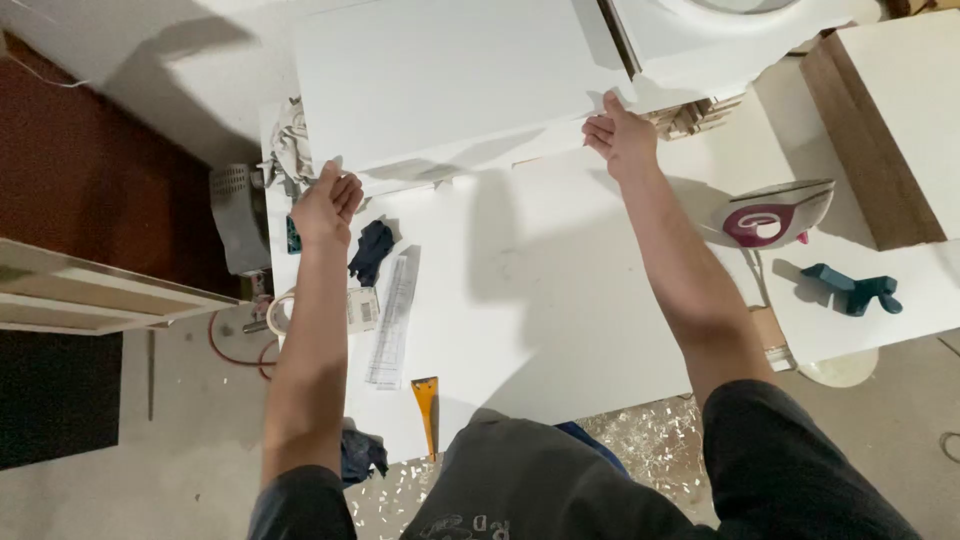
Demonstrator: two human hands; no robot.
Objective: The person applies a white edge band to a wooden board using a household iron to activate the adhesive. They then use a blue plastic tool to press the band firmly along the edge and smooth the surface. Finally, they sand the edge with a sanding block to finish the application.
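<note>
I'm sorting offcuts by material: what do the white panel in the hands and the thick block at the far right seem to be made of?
White panel, gripped at its near corners by the left hand and right hand: probably laminated board, judging by its smooth, matte, uniform white face; its core is not visible. Thick block: likely faced particleboard or similar, since its white top sits over a brown, raw-looking edge.

Both arms are bare from the short sleeves down to the left hand (325,205) and the right hand (622,135). The T-shirt (520,480) is dark grey, loose and creased, with pale lettering low on the chest. No watch, rings or gloves show on either hand.
</note>
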